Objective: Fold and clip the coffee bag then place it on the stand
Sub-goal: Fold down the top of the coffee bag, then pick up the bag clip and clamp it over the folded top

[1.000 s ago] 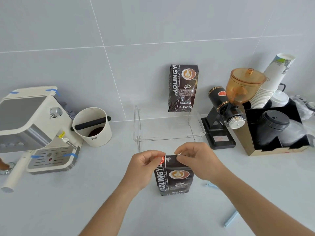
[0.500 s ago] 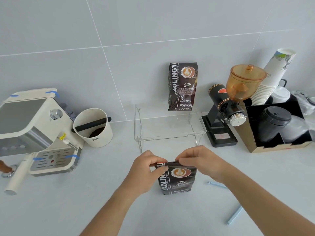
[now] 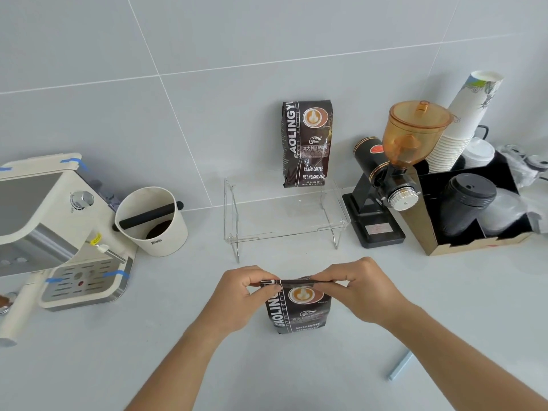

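Note:
A dark brown coffee bag (image 3: pixel 299 312) stands upright on the grey counter in front of me, its top rolled down into a flat fold. My left hand (image 3: pixel 237 295) pinches the left end of that fold and my right hand (image 3: pixel 364 289) pinches the right end. Behind the bag stands a clear acrylic stand (image 3: pixel 284 215). A second, taller coffee bag (image 3: pixel 305 143) stands on the back of the stand against the wall. A pale blue clip bar (image 3: pixel 400 366) lies on the counter at the lower right.
A cream espresso machine (image 3: pixel 50 226) fills the left side, with a white knock box (image 3: pixel 151 221) beside it. Right of the stand are a black coffee grinder (image 3: pixel 385 179), a stack of paper cups (image 3: pixel 462 120) and a black organizer box (image 3: pixel 474 215) with lids.
The bag's top has been rolled further down, so the bag is shorter. Both hands have sunk with the fold and stayed at its two ends.

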